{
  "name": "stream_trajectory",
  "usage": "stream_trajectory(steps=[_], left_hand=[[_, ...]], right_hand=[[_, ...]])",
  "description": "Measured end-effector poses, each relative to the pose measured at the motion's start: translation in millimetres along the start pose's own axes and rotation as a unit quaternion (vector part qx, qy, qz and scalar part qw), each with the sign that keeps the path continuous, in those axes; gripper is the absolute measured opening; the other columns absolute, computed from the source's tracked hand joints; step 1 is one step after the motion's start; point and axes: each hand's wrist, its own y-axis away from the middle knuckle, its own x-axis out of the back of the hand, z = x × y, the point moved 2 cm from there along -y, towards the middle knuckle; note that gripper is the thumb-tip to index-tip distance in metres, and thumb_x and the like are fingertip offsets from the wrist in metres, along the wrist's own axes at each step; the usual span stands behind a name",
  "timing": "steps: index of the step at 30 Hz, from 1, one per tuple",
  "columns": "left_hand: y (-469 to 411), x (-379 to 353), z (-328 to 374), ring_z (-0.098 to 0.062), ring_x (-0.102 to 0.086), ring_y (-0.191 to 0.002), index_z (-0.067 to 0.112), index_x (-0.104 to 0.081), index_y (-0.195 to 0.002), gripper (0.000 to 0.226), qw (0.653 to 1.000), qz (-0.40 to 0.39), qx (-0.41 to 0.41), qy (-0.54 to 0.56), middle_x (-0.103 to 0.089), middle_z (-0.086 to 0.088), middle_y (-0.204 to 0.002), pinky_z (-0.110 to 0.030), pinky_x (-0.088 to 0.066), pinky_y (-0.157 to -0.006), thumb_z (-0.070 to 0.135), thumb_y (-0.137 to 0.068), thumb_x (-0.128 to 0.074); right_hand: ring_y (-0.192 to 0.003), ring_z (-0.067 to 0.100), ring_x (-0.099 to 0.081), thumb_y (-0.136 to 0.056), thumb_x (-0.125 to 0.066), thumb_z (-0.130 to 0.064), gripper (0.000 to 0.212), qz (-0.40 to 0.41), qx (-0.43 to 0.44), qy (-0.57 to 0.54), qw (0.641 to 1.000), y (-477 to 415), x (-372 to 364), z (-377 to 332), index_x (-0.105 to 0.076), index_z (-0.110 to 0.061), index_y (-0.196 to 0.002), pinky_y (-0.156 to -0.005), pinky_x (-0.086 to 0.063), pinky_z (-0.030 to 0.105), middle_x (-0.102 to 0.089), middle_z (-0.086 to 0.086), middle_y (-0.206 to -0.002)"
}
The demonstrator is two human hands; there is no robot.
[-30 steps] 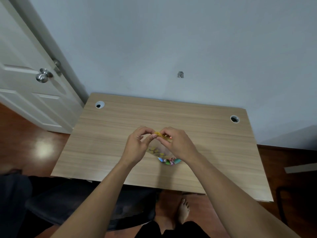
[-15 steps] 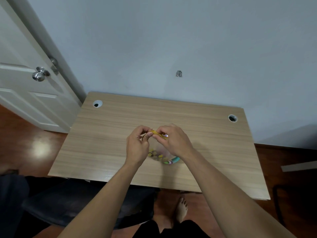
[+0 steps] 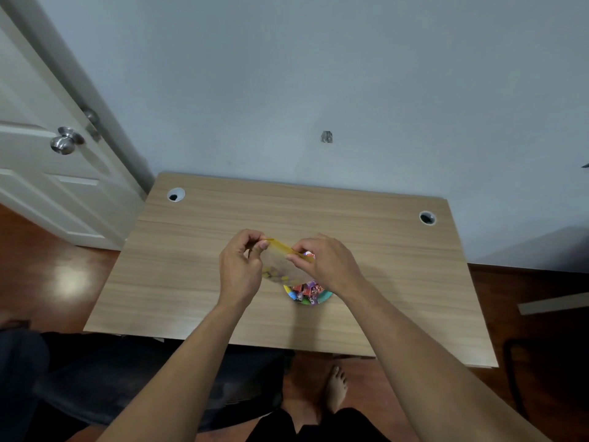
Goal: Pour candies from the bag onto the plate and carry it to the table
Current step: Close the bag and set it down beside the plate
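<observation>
A clear candy bag (image 3: 281, 264) with a yellow zip strip along its top hangs above the middle of the wooden table (image 3: 191, 250). My left hand (image 3: 240, 269) pinches the strip's left end and my right hand (image 3: 325, 261) pinches its right end. A few yellow candies show low inside the bag. Under the bag and my right wrist lies a small teal plate (image 3: 325, 296) heaped with colourful wrapped candies (image 3: 304, 291); the bag and my right hand hide most of it.
Cable holes sit in the table's far left (image 3: 175, 195) and far right (image 3: 427, 217) corners. A white door with a metal knob (image 3: 65, 143) stands at the left. A dark chair (image 3: 127, 381) is under the table's near edge, my bare foot (image 3: 336, 387) beside it.
My hands have drawn apart along the bag's yellow strip, so more of the bag and the candies on the plate shows between them.
</observation>
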Motion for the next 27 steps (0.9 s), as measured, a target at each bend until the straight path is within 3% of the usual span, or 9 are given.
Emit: stream_trajectory(steps=[5, 12, 18, 27], left_hand=[[-7.1, 11.1, 1.0, -0.026, -0.071, -0.092, 0.02, -0.071, -0.091, 0.021, 1.0, 0.01, 0.007, 0.014, -0.072, 0.003, -0.088, -0.035, -0.055, -0.084, 0.0, -0.097, -0.069], [-11.3, 21.8, 1.6, -0.011, -0.063, -0.083, 0.02, -0.071, -0.091, 0.021, 0.999, 0.026, 0.02, 0.02, -0.069, 0.003, -0.086, -0.008, -0.047, -0.072, 0.0, -0.099, -0.068], [-13.8, 28.7, 3.4, -0.007, -0.063, -0.08, 0.017, -0.072, -0.092, 0.018, 0.999, 0.033, 0.015, 0.01, -0.071, 0.001, -0.088, -0.009, -0.048, -0.075, 0.0, -0.099, -0.068], [-16.7, 33.7, 0.2, -0.006, -0.063, -0.081, 0.014, -0.071, -0.092, 0.016, 0.999, 0.036, 0.014, 0.018, -0.07, 0.002, -0.086, -0.009, -0.048, -0.076, 0.0, -0.1, -0.067]], right_hand=[[-0.096, 0.018, -0.069, -0.098, -0.073, -0.052, 0.023, -0.007, -0.019, 0.001, 1.0, 7.1, 1.9, 15.3, -0.083, -0.031, -0.098, -0.082, -0.053, 0.039, -0.082, -0.011, -0.096], [-0.096, 0.018, -0.071, -0.098, -0.072, -0.055, 0.023, 0.0, -0.035, 0.008, 0.999, 18.6, 1.8, 29.4, -0.083, -0.035, -0.098, -0.079, -0.055, 0.038, -0.084, -0.012, -0.102], [-0.091, 0.02, -0.068, -0.1, -0.071, -0.052, 0.025, 0.006, -0.034, 0.034, 0.999, 27.0, 6.7, 33.9, -0.083, -0.03, -0.099, -0.069, -0.036, 0.033, -0.081, -0.006, -0.092], [-0.089, 0.016, -0.068, -0.101, -0.067, -0.056, 0.026, -0.015, -0.049, 0.038, 0.998, 32.3, 6.4, 37.7, -0.084, -0.036, -0.109, -0.073, -0.053, 0.037, -0.08, -0.01, -0.092]])
